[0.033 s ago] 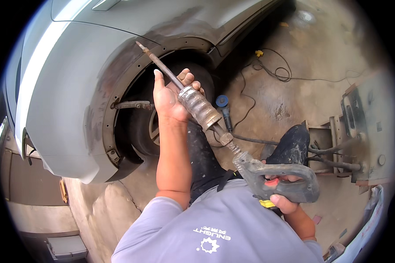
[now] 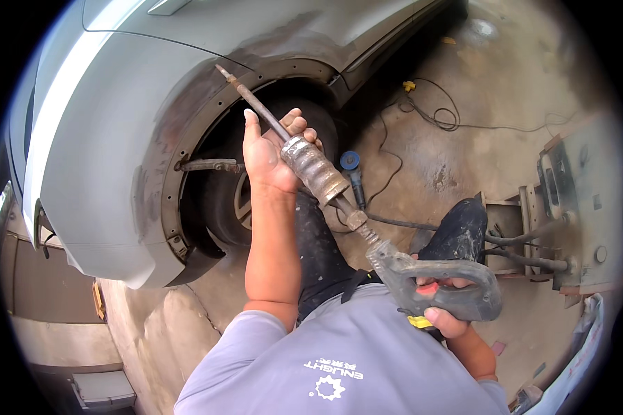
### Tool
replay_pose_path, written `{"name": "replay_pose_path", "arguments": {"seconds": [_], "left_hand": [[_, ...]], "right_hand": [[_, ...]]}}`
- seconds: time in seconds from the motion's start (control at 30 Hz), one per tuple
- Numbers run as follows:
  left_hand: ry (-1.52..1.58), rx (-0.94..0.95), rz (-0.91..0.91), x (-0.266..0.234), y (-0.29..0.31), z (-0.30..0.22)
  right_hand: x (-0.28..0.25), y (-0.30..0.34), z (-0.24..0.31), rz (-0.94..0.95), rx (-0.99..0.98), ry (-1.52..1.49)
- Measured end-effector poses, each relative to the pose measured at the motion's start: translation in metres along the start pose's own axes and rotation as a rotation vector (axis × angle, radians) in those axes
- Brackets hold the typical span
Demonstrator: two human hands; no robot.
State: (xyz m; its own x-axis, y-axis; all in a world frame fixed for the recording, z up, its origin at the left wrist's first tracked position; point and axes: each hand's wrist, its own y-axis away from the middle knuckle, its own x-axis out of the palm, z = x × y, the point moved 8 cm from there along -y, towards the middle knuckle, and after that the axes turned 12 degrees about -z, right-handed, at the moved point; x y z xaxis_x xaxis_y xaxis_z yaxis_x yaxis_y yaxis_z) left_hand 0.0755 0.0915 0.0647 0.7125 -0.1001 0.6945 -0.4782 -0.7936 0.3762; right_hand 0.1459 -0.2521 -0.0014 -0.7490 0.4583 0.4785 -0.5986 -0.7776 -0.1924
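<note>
My right hand [image 2: 444, 319] grips the black D-shaped handle [image 2: 488, 289] of a slide hammer dent puller; a red trigger [image 2: 428, 288] shows inside the handle. The puller's rod [image 2: 262, 108] slants up and left, with a ribbed, worn metal sliding weight [image 2: 315, 171] on it. Under the rod, beside the weight, my left hand [image 2: 273, 155] is open, palm up, thumb stretched out and fingers loosely bent. The rod's thin tip lies over the scuffed edge of the grey car's wheel arch [image 2: 208, 90]; whether it touches the metal I cannot tell.
Behind my left hand is the car's wheel [image 2: 225, 207], with a metal bracket [image 2: 211, 165] jutting across the arch. An angle grinder [image 2: 353, 176] with a blue disc lies on the floor near a loose cable [image 2: 457, 114]. A machine with thick cables [image 2: 533, 263] stands at right.
</note>
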Motion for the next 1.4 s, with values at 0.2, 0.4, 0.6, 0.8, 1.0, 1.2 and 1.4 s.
{"name": "replay_pose_path", "arguments": {"seconds": [0.2,0.4,0.6,0.8,1.0,1.2,1.4], "left_hand": [[0.007,0.128,0.017,-0.011,0.027,0.025],[0.373,-0.051,0.549,-0.004,0.022,0.039],[0.319,-0.007,0.509,-0.025,0.018,0.034],[-0.091,0.063,-0.117,-0.071,0.006,0.035],[-0.085,0.078,-0.031,-0.067,0.007,0.031],[-0.063,-0.015,0.033,-0.059,0.004,0.038],[-0.093,0.010,0.031,-0.058,0.002,0.035]], "right_hand": [[-0.001,-0.004,-0.003,0.000,-0.049,-0.044],[-0.001,-0.002,-0.010,-0.010,-0.034,-0.023],[0.002,-0.006,-0.009,0.011,0.031,0.009],[-0.001,0.000,-0.022,0.016,0.065,-0.006],[-0.005,0.003,-0.027,0.010,0.071,0.027],[-0.007,0.008,-0.030,-0.026,0.103,-0.014],[-0.007,0.005,-0.029,0.002,0.124,0.036]]}}
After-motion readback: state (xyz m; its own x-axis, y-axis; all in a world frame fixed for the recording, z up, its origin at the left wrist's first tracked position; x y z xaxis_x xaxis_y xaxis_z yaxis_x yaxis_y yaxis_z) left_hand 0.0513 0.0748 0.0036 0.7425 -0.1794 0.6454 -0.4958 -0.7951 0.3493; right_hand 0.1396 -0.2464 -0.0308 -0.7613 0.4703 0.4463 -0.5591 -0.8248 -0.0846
